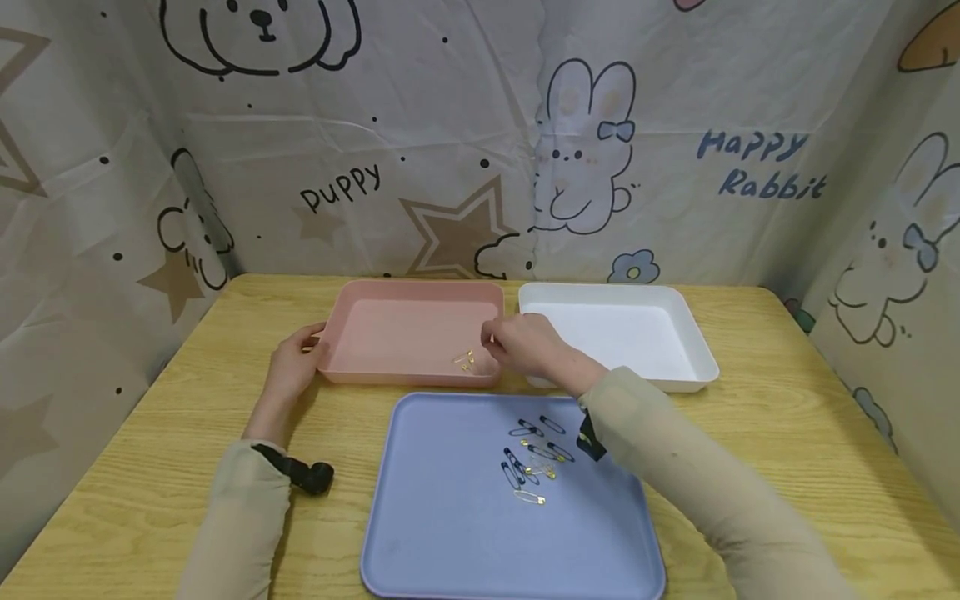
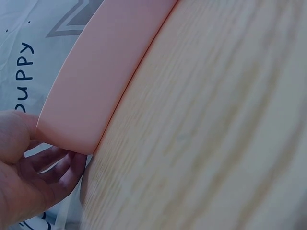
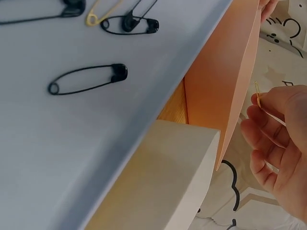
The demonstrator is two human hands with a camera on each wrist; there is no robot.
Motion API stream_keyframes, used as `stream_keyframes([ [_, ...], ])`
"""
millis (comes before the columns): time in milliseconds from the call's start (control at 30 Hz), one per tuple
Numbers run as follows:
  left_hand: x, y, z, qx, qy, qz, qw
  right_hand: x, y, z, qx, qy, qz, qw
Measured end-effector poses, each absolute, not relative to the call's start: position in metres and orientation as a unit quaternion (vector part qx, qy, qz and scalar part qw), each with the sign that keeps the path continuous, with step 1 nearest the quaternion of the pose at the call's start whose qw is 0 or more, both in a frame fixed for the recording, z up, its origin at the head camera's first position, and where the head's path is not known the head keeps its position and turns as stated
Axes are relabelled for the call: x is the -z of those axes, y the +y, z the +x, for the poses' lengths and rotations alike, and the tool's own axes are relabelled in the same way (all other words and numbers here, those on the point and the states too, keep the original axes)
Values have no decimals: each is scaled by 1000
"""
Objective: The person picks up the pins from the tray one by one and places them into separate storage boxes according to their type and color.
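My right hand point(image 1: 522, 342) is over the right end of the pink tray point(image 1: 412, 379). In the right wrist view, thumb and forefinger of that hand point(image 3: 280, 139) pinch a gold safety pin point(image 3: 258, 95). At the tray's left side, my left hand point(image 1: 291, 364) holds the wall; the left wrist view shows the thumb at the rim and curled fingers point(image 2: 57, 167) near the base. A few gold safety pins point(image 1: 466, 360) lie inside the pink tray. Black safety pins point(image 1: 552, 425) and gold ones point(image 1: 530, 497) are scattered on the blue tray point(image 1: 450, 550).
A white tray point(image 1: 693, 354) stands right of the pink one, partly behind my right forearm. All three trays are on a wooden table point(image 1: 150, 500). A printed cloth point(image 1: 450, 108) hangs behind the table and along its sides.
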State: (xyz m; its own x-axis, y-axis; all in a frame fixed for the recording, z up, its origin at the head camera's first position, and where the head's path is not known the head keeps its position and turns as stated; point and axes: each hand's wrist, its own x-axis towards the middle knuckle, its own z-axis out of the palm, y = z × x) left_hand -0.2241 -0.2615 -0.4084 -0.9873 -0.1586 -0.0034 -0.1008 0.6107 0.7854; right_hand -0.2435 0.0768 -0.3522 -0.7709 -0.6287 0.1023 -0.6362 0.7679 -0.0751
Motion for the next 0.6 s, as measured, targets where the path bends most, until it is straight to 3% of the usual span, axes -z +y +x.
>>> stream_keyframes([
  [600, 406, -261, -223, 446, -891, 81, 21, 361, 60, -258, -49, -950, 307, 19],
])
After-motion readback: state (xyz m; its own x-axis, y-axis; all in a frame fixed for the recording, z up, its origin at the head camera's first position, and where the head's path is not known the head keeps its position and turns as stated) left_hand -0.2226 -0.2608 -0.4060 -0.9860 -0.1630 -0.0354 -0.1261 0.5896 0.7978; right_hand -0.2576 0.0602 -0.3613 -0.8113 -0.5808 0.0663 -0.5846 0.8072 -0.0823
